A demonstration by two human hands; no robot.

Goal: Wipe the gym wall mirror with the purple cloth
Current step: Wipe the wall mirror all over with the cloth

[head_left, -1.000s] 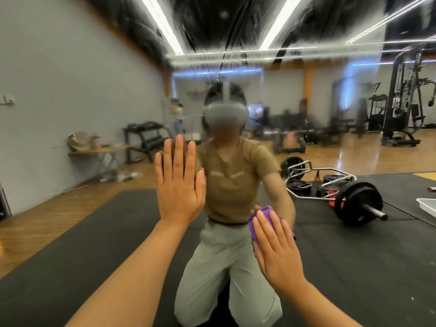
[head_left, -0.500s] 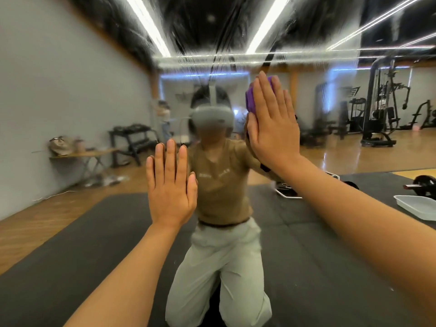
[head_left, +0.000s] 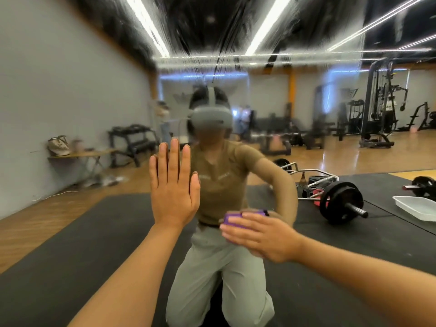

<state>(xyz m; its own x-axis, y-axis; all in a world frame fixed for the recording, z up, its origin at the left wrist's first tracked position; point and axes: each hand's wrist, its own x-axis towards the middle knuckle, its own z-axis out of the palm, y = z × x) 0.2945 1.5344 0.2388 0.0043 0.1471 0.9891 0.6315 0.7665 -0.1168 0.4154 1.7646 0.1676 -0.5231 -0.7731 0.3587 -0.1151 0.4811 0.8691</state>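
left hand (head_left: 173, 192) flat on mirror (head_left: 70, 90); right hand (head_left: 262, 234) flat, pressing purple cloth (head_left: 232, 218)

Folded purple cloth (head_left: 238, 217) lies pressed flat against the streaky mirror (head_left: 70, 79).

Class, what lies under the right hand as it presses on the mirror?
A purple cloth shows past the fingers of the right hand, flat against the mirror. The hand covers the rest of the cloth, so its full shape cannot be seen.
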